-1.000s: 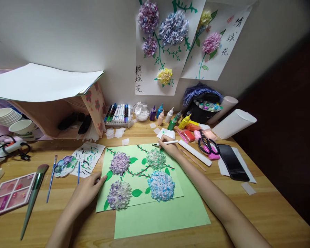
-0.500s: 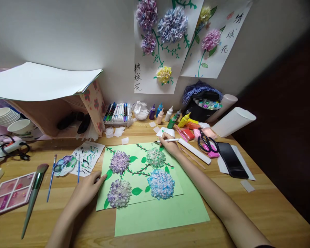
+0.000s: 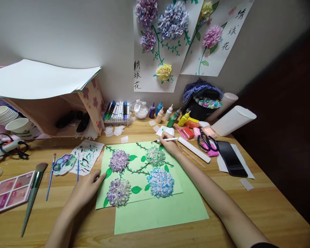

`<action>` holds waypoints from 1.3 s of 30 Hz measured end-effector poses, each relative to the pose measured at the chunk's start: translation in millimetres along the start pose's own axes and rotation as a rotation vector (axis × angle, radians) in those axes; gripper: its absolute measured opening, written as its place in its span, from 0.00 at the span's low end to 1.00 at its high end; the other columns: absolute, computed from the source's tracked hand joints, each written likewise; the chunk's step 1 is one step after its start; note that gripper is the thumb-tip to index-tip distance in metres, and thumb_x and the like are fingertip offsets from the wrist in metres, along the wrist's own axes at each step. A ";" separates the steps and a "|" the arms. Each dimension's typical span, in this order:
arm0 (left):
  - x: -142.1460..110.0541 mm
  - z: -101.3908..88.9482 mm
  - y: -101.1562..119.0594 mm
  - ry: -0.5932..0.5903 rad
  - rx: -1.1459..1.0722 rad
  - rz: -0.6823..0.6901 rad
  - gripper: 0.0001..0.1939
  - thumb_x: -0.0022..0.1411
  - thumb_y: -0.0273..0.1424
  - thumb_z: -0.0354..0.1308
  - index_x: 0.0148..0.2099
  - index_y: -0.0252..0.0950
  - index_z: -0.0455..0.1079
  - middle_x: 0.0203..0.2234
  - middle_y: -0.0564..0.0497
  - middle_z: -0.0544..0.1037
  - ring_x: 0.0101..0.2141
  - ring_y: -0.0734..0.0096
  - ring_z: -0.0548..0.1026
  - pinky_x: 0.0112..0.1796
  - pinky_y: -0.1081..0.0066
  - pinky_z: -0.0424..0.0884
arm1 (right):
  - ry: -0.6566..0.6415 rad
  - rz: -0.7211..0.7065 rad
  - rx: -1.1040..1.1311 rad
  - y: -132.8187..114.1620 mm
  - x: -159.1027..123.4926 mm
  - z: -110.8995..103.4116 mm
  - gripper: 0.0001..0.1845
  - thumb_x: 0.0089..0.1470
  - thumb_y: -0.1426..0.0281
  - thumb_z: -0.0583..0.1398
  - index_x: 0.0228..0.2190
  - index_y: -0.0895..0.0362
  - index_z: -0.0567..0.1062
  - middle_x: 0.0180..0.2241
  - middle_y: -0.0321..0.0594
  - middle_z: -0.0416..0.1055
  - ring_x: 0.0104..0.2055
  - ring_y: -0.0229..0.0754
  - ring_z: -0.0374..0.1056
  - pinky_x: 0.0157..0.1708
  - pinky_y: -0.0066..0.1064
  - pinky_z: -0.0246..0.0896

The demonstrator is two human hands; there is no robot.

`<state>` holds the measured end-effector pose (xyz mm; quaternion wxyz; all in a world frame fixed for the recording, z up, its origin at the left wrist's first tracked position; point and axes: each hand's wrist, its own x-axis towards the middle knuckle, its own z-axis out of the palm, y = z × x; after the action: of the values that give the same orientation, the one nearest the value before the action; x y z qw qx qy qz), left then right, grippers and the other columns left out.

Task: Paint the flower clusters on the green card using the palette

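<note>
My right hand [image 3: 167, 142] grips a white brush pen [image 3: 173, 140], its dark tip touching the top of a light green sheet [image 3: 142, 155] beside small black strokes. On that sheet, crinkled paper hydrangeas stand out: a purple one [image 3: 119, 161], a green-and-white one [image 3: 155, 156], a blue one [image 3: 160, 182] and a purple-white one [image 3: 119, 192]. Brown stems and green leaves are painted between them. At the sheet's left edge rests my left hand [image 3: 89, 184], thumb stretched over the paper, the other fingers loosely bent and partly hidden.
Under the sheet lies a second green paper [image 3: 160, 217]. Paint bottles [image 3: 167, 113], markers [image 3: 117, 112] and a glass bowl [image 3: 140, 109] line the wall. Scissors [image 3: 208, 141] and a phone [image 3: 231, 158] lie right; a palette [image 3: 64, 164] and large brush [image 3: 33, 196] lie left.
The black strokes by the pen tip have grown slightly. The whole view has shifted a little; my left hand keeps its place on the sheet's edge.
</note>
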<state>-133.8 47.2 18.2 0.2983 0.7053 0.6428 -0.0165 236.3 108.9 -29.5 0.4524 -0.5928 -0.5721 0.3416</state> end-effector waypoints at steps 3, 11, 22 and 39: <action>-0.9 -0.8 1.1 -0.003 -0.002 -0.008 0.22 0.62 0.50 0.40 0.28 0.39 0.58 0.26 0.50 0.73 0.33 0.60 0.72 0.34 0.68 0.60 | 0.002 0.002 0.006 1.5 0.3 0.2 0.17 0.56 0.60 0.57 0.20 0.53 0.63 0.18 0.31 0.68 0.25 0.38 0.64 0.33 0.32 0.58; -0.7 -1.2 1.4 0.005 0.009 0.000 0.22 0.62 0.50 0.40 0.27 0.39 0.58 0.26 0.50 0.72 0.32 0.61 0.71 0.33 0.69 0.59 | -0.022 0.012 0.012 -0.5 0.3 0.0 0.17 0.55 0.59 0.57 0.19 0.53 0.63 0.16 0.31 0.67 0.22 0.38 0.64 0.30 0.31 0.58; -1.4 0.4 -1.1 -0.006 -0.014 -0.012 0.20 0.62 0.48 0.41 0.29 0.39 0.59 0.27 0.51 0.73 0.33 0.61 0.71 0.34 0.69 0.59 | -0.024 0.014 0.016 -0.7 -0.6 0.4 0.16 0.55 0.59 0.57 0.20 0.53 0.63 0.17 0.31 0.69 0.24 0.39 0.65 0.31 0.32 0.58; -0.9 0.0 -1.3 0.001 -0.005 -0.006 0.22 0.63 0.50 0.40 0.28 0.39 0.60 0.27 0.50 0.74 0.33 0.60 0.72 0.34 0.68 0.61 | -0.024 0.004 0.007 -6.5 -0.5 -0.6 0.17 0.54 0.61 0.57 0.18 0.53 0.61 0.16 0.31 0.65 0.23 0.38 0.62 0.29 0.31 0.58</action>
<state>-135.1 46.5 18.1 0.2999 0.7027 0.6450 -0.0153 234.4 107.8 -23.3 0.4469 -0.5881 -0.5751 0.3517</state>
